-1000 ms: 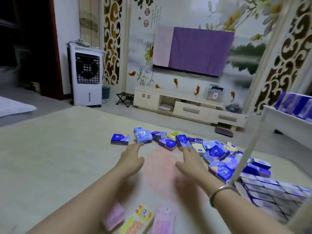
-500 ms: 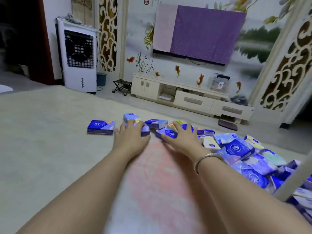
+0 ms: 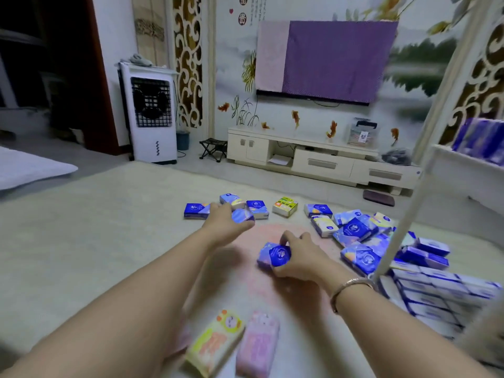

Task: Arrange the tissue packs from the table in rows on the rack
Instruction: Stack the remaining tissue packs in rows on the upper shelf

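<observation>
A blue tissue pack is gripped by the right hand above the tabletop. Another pack, blurred, seems clasped by the left hand. Others are scattered beside the rack.

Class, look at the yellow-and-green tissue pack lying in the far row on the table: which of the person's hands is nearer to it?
Left. The left hand, gripping a blue pack, lies just left of the yellow-and-green pack. The right hand, holding another blue pack, sits closer to the person.
</observation>
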The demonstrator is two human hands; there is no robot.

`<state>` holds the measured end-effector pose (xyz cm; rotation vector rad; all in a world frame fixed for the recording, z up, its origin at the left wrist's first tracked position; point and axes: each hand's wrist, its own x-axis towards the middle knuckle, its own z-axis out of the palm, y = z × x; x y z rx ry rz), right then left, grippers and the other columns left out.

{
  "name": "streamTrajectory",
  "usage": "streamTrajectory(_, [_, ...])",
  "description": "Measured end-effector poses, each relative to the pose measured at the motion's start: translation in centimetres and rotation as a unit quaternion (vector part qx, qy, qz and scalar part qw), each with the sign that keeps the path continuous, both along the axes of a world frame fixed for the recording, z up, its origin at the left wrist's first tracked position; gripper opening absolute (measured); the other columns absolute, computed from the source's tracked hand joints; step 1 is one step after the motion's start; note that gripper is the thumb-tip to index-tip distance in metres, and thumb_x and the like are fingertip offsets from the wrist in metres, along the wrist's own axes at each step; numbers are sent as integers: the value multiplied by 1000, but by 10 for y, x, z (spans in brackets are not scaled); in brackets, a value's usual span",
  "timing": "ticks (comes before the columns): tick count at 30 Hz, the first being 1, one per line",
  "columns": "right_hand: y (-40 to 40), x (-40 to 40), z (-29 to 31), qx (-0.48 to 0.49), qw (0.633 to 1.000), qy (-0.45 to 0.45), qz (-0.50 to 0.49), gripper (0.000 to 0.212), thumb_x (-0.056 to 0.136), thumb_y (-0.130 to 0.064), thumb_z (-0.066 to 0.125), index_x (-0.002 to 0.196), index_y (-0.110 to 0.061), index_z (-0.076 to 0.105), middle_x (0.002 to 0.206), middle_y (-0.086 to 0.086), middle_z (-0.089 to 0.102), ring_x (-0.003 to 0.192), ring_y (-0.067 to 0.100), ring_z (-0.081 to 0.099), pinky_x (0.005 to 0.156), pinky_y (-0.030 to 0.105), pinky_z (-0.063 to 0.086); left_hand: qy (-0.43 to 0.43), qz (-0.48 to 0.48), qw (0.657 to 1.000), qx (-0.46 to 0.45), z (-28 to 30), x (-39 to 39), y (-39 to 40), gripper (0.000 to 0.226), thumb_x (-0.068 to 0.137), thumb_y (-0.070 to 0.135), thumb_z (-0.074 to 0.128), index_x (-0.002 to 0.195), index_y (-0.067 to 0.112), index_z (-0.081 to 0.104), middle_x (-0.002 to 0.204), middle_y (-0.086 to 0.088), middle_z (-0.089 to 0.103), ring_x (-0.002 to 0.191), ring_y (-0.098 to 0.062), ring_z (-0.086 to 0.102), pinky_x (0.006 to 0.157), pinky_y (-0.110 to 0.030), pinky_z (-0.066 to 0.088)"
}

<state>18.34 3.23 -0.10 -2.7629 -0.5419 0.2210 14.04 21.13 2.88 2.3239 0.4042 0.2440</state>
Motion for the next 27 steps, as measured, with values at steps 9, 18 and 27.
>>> streamTrajectory(9, [-29, -120, 123, 309, 946, -91, 15, 39, 72, -4, 60, 101, -26, 44, 106, 10, 53, 78, 25, 57, 42, 25, 47, -58, 26, 951, -302, 89, -112, -67, 60, 84, 47, 62, 122, 11, 34, 109, -9, 61, 90, -20, 63, 65, -29, 52])
streamTrajectory(18, [-113, -225, 236, 306, 921, -213, 112, 60, 72, 2, 55, 121, -31, 45, 112, 1, 47, 92, 14, 51, 68, 13, 45, -95, -68, 861, -495, 207, -182, -170, 92, 54, 56, 80, 127, 13, 44, 107, -14, 70, 90, -28, 71, 91, -48, 52])
streamTrajectory(27, [-228, -255, 264, 577, 816, -6, 42, 53, 87, 4, 47, 130, -25, 37, 99, 13, 60, 80, 20, 62, 73, 35, 54, -132, -140, 873, -447, 237, -186, -280, 54, 80, 13, 70, 125, 10, 41, 107, -16, 66, 91, -28, 68, 81, -46, 56])
